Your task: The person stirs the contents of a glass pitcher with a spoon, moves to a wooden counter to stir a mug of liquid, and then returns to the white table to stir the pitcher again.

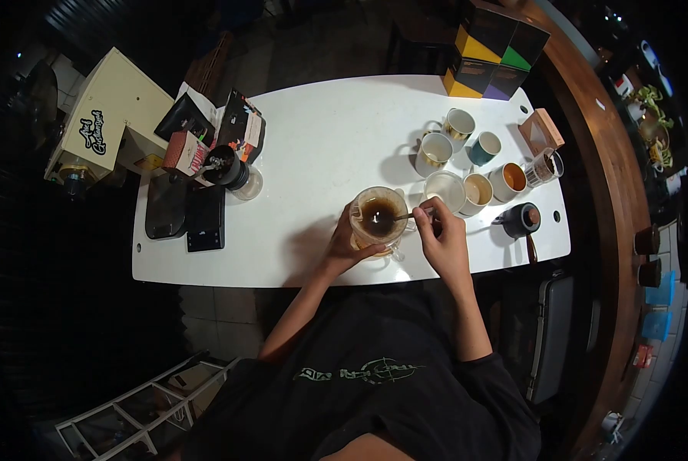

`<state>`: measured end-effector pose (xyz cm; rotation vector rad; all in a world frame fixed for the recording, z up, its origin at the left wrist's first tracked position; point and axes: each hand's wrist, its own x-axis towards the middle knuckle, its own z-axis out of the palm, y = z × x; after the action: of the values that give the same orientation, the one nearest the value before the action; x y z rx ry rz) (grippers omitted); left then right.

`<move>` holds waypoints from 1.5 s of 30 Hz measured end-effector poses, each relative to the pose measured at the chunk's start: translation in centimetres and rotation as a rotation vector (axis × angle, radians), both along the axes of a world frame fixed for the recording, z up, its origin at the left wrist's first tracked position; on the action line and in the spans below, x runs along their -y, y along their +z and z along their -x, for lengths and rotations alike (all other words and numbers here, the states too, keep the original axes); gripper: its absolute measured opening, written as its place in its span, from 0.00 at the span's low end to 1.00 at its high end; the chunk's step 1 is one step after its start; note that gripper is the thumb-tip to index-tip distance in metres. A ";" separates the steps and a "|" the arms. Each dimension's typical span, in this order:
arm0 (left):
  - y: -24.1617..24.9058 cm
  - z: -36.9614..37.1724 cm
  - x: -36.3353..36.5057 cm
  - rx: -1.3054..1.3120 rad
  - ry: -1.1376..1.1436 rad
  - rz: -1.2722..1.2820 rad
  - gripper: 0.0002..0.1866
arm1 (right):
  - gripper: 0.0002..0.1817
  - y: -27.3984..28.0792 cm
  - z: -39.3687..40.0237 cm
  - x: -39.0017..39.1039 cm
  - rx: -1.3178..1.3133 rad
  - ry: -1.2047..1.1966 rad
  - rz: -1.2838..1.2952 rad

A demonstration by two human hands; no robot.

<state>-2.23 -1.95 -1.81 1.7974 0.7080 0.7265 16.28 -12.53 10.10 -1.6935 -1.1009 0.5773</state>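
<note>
My left hand (346,244) is wrapped around the side of a clear coffee dripper (368,197) near the table's front edge. Dark brown liquid with grounds around its rim fills the dripper. Below it part of a glass server (395,252) shows, mostly hidden by the dripper and my fingers. Pinched in my right hand (444,238) is a thin spoon (403,217), its tip dipping into the dark liquid. Just beyond my right hand are a clear glass cup (445,184) and a cream mug (477,192).
Several mugs stand right of centre, including a teal cup (484,148). A portafilter (521,220) lies at the right of the white table (321,138). Leftward are a hand grinder (225,165), a black scale (206,223) and a cream machine (114,107). A patterned box (490,54) stands behind.
</note>
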 end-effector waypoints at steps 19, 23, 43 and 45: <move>-1.0 0.3 0.5 -0.164 -0.004 -0.052 0.48 | 0.09 1.4 0.2 0.0 0.202 0.101 0.017; -0.8 0.1 0.8 -0.161 0.006 -0.024 0.48 | 0.10 1.6 0.1 -0.1 0.175 0.105 0.049; -1.0 0.0 0.8 0.000 -0.050 -0.062 0.46 | 0.06 1.9 0.1 0.0 0.335 0.190 -0.061; -0.6 -0.1 0.8 0.012 -0.042 -0.057 0.46 | 0.06 2.0 0.2 0.0 0.275 0.194 -0.062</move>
<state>-2.17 -2.72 -2.40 1.8532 0.6450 0.7351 16.07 -12.53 12.09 -1.6555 -1.4775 0.4327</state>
